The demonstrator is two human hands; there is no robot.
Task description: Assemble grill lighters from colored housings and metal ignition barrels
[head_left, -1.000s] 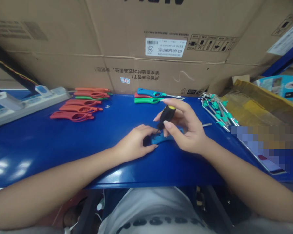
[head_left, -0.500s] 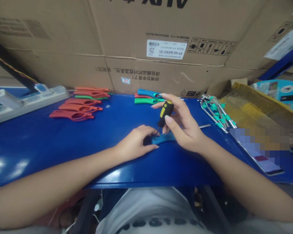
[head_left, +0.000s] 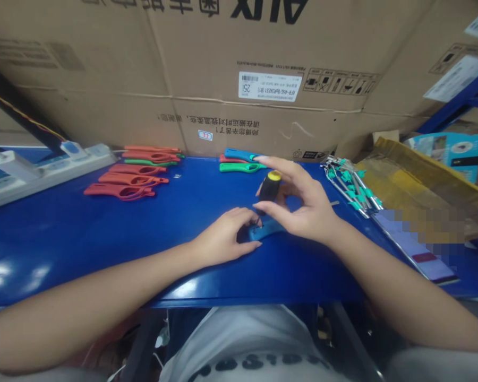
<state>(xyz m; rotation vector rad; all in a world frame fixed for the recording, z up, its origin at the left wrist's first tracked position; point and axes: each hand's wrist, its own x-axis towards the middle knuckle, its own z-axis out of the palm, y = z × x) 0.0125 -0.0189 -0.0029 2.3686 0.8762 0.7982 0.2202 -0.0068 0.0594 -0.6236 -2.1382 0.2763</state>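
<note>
**Bench lot: black screwdriver over blue long-reach lighter body, both hands in contact**

Right hand (head_left: 302, 204): curled around a black screwdriver (head_left: 269, 190) with a yellow cap, handle grasped between thumb and fingers, index finger reaching out toward the far edge of the bench. Shaft pointing down, tip at the blue lighter body (head_left: 267, 229), exact contact hidden by the fingers.

Left hand (head_left: 223, 236): fingers bent over the near-left end of the blue lighter body, holding it down against the blue workbench (head_left: 83, 249), not clenched into a fist. Blue lighter body lying flat, mid-bench, between both hands.

Far left of bench: five red-orange lighter shells (head_left: 121, 191) in a loose stack of rows, with one green lighter shell (head_left: 145, 162) among them. Behind, along the far-left edge, a white power strip (head_left: 43, 170).

Far middle: a green lighter (head_left: 239, 167) and a blue lighter (head_left: 239, 154), side by side, red edge showing between them.

Far right: bundled metal rods with teal clips (head_left: 350, 185), a loose metal rod (head_left: 334, 202) just beside them. Farther right, amber plastic wrapping (head_left: 406, 180); near right, a blurred patch, contents unreadable.

Backdrop: brown cardboard cartons (head_left: 223, 53) stacked against the bench's far edge.
</note>
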